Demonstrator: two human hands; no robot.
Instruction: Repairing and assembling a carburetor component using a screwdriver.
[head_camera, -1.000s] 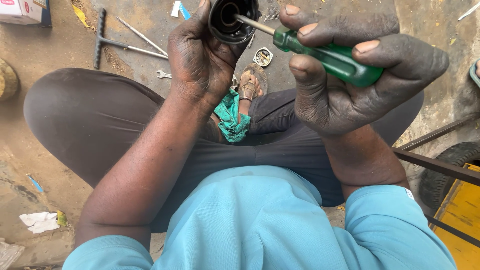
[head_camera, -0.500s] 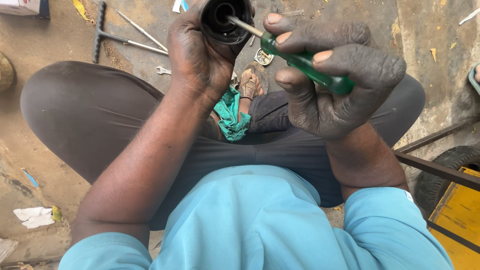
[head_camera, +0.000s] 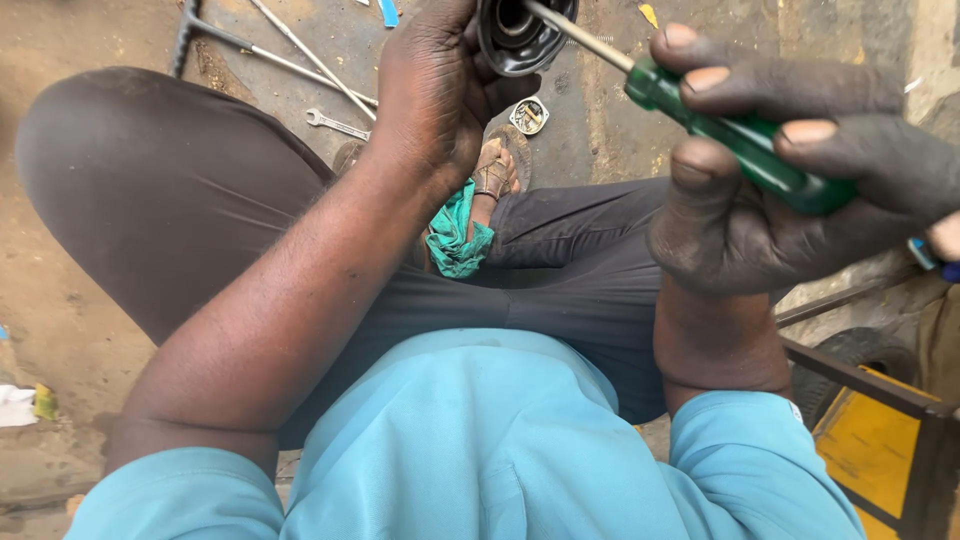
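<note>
Both hands have drifted toward the top edge since a second ago. My left hand (head_camera: 440, 90) is clenched around the black round housing (head_camera: 520, 35), and my right hand (head_camera: 790, 200) grips the green-handled screwdriver (head_camera: 740, 140), its tip inside the bore. I judge the work mid-way: I am probing, nothing freed yet. A spanner (head_camera: 335, 124) lies on the ground below my left hand.

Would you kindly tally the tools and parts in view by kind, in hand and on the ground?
Screwdrivers: 1, green-handled, in the right hand
Round black parts: 1, in the left hand
Wrenches: 1, on the ground
Long metal tools: 2, on the ground
Small square parts: 1, on the ground
Total: 6
</note>
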